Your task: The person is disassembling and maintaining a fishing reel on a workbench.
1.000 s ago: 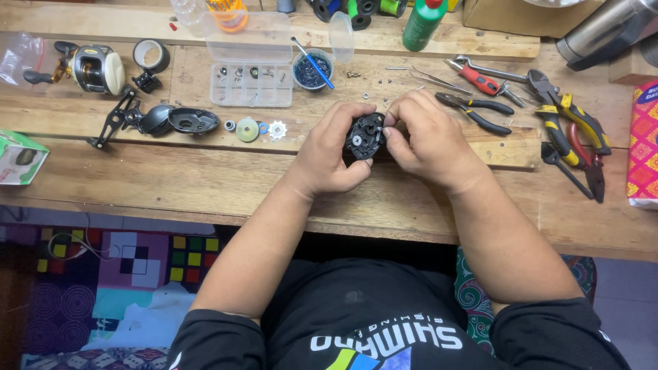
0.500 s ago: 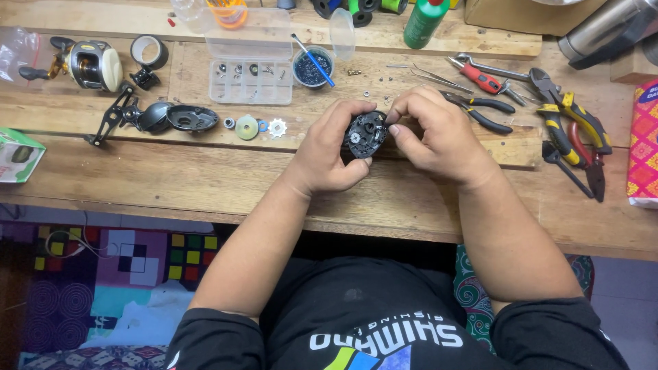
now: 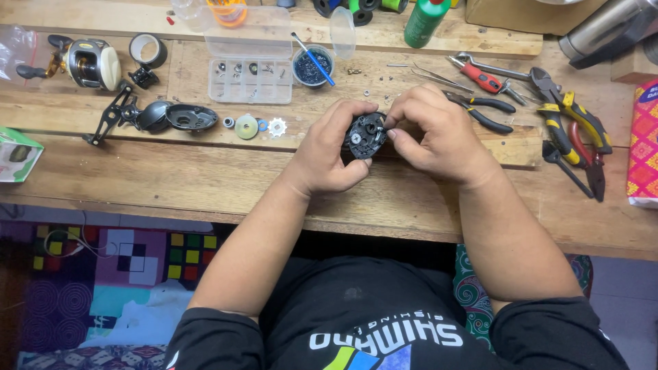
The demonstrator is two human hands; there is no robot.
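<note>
My left hand [image 3: 331, 152] holds a black fishing reel body [image 3: 363, 136] just above the wooden workbench [image 3: 205, 178], with its open inner side facing up. The fingertips of my right hand [image 3: 432, 131] pinch at the reel body's upper right edge; whether a small part is between them is too small to tell. Left of my hands lie a black side cover with handle [image 3: 164, 116], a pale green washer [image 3: 246, 127] and a white toothed gear [image 3: 277, 127].
A clear parts box [image 3: 250, 72] and a small cup with a blue brush [image 3: 312, 66] stand behind. Pliers and cutters [image 3: 569, 123] lie at right beside tweezers [image 3: 439, 77]. A whole reel [image 3: 86, 62] sits far left, a green bottle [image 3: 425, 20] at the back.
Both hands stay on the reel body; the right fingers have shifted slightly along its upper edge. The view has moved a little.
</note>
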